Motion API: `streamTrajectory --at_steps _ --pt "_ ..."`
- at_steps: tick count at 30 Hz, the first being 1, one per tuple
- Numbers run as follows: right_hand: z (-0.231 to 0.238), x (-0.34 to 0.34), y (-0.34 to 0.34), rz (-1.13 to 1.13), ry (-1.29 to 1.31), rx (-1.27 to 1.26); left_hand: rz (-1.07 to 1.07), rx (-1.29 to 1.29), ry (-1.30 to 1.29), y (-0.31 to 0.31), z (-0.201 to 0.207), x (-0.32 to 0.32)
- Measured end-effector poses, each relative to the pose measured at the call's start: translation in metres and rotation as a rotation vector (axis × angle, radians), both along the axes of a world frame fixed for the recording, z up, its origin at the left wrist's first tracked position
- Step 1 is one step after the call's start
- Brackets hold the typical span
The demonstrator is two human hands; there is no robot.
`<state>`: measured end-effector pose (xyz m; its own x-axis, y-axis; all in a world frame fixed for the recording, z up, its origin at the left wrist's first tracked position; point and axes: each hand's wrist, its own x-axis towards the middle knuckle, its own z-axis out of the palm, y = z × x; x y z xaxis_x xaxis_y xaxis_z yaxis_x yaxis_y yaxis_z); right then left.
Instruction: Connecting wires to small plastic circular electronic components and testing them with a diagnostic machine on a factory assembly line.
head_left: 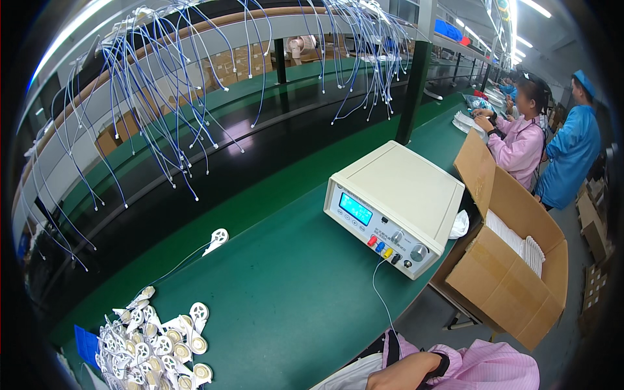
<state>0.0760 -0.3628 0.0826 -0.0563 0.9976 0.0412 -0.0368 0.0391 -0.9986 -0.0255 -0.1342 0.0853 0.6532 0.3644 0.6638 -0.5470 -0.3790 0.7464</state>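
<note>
My right hand [403, 372] is low at the bottom edge, its back showing below a black wristband and a pink striped sleeve. Its fingers run out of the picture, so whether they hold anything is hidden. My left hand is out of view. Beyond the right hand, on the green tabletop [273, 318], stands a cream bench instrument [396, 201] with a lit blue display, knobs and coloured terminals. A thin cable [383, 299] drops from its terminals toward my lap. At the lower left lies a pile of small white wheeled plastic parts [153, 348] with cream discs and wires.
One more white wheeled part [218, 239] lies at the table's far edge. An open cardboard box [513, 273] with white pieces stands at right. Blue and white cables [162, 97] hang from a rail over a dark conveyor [240, 149]. Two co-workers, in pink [520, 146] and blue [572, 156], are beyond.
</note>
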Motion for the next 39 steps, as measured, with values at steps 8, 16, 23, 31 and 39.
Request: streamTrajectory --at_steps 8,16,23,31,39 --pt "0.001 0.0 0.0 -0.001 0.007 -0.008 0.014 -0.001 0.003 0.0 0.0 0.001" --pt "-0.001 0.001 0.0 0.002 0.012 0.009 0.038 0.028 0.037 0.004 -0.001 -0.001" --pt "-0.049 -0.004 -0.013 -0.507 -0.094 0.14 -0.354 -0.683 0.398 0.075 0.001 0.128" --pt "-0.052 0.005 -0.009 -0.62 0.112 -0.13 0.177 0.083 0.741 0.233 -0.1 0.251" --pt "-0.09 0.006 -0.025 -0.632 0.257 -0.229 0.314 0.84 1.022 0.217 -0.122 0.281"
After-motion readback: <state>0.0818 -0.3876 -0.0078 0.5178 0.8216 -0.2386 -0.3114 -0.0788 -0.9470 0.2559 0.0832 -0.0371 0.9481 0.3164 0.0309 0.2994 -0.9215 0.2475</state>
